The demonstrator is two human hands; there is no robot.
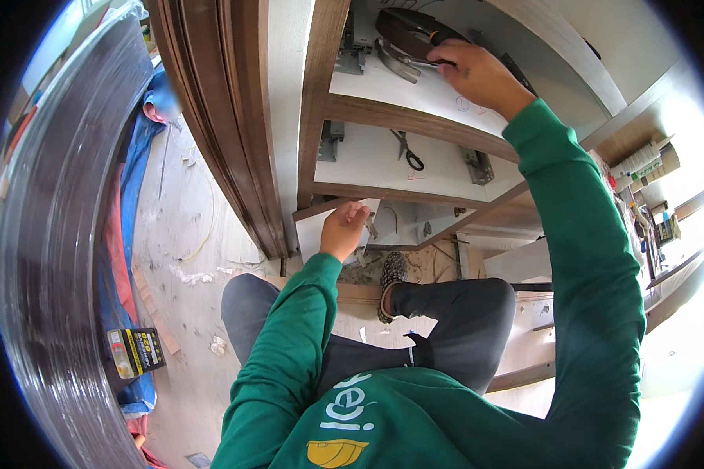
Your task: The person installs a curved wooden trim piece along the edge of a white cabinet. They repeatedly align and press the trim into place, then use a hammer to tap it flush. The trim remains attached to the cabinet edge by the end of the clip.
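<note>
Inside the upper cabinet compartment, my right hand [477, 74] is closed on a black-and-orange handled tool [438, 37], beside a curved silver tool [399, 64] and dark items. My left hand [346, 227] has its fingers curled at the edge of a small white panel [313, 232] in the bottom compartment; part of its grip is hidden. Black scissors [411, 156] lie in the middle compartment between metal drawer fittings [479, 168] at the sides. Small metal pieces [426, 228] sit in the bottom compartment.
A brown door frame [211, 109] stands left of the cabinet. Plastic-wrapped dark panels [62, 234] run along the far left, with blue sheeting [137, 180] and a black-and-yellow package [137, 353]. Debris lies on the floor [172, 234]. Tubes [641, 160] and tools crowd the right side.
</note>
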